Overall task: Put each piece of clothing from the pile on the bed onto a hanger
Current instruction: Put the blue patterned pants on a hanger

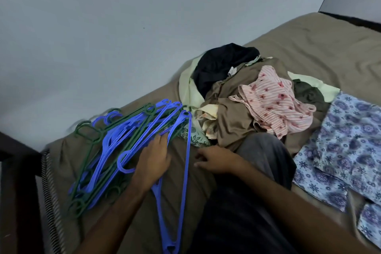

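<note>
left hand (153, 158) lies over the hanger heap (115, 142), fingertips hidden among the bars, so grip can't be told. one blue hanger (183, 171) passes under the wrist, its lower end cut by the bottom edge. green hangers (86, 132) blurred at the hooks, count unclear. clothes pile (237, 97): lower garments buried, types unclear. floral cloth (346, 146) cut off at right edge. right hand (216, 161) fingertips blurred.
</note>
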